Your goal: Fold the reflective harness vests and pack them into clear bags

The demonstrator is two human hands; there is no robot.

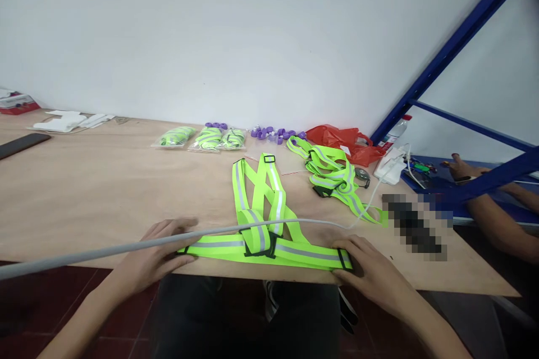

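A neon-green reflective vest of elastic straps with silver stripes lies at the table's front edge. Its shoulder straps cross and point away from me; the waist belt runs sideways, with a black buckle near its middle. My left hand is closed on the belt's left end, fingers above and thumb below. At the belt's right end, beside a black slider, my right hand grips in the same way. A grey-white cable crosses in front of the vest and my left hand.
Bagged green vests, purple rings and a red plastic bag lie along the wall. A loose heap of green straps and a white power strip are right. Beyond a blue frame shows another person's hand.
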